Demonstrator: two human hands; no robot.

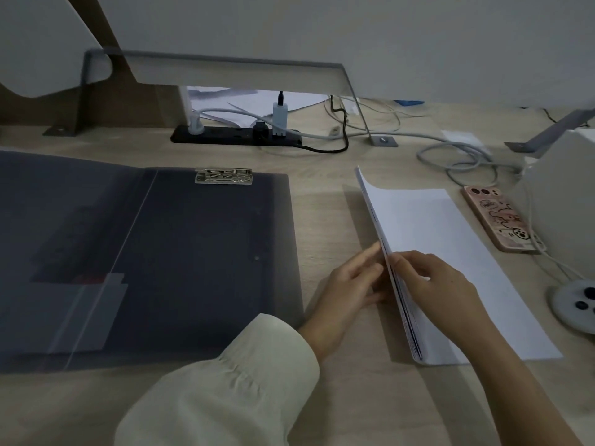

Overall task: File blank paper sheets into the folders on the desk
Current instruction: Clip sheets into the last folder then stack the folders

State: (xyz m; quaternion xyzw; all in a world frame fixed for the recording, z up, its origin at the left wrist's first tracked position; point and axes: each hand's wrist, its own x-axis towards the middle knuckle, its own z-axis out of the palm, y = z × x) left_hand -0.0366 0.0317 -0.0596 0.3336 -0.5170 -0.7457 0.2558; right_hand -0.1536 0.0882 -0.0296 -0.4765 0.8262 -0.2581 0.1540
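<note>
A dark translucent folder (193, 259) lies open on the left of the wooden desk, with a metal clip (223, 176) at its top edge. To its right sits a stack of white blank paper sheets (450, 252), its left edge lifted off the desk. My left hand (347, 291) reaches under that raised edge, fingers against the underside. My right hand (434, 284) lies on top of the stack and pinches the lifted edge with thumb and fingers.
A phone in a pink patterned case (499, 217) lies right of the paper. A black power strip (236, 134) with plugs and grey cables (457, 156) runs along the back. A white box (563, 194) and a round white device (576, 304) stand at the right edge.
</note>
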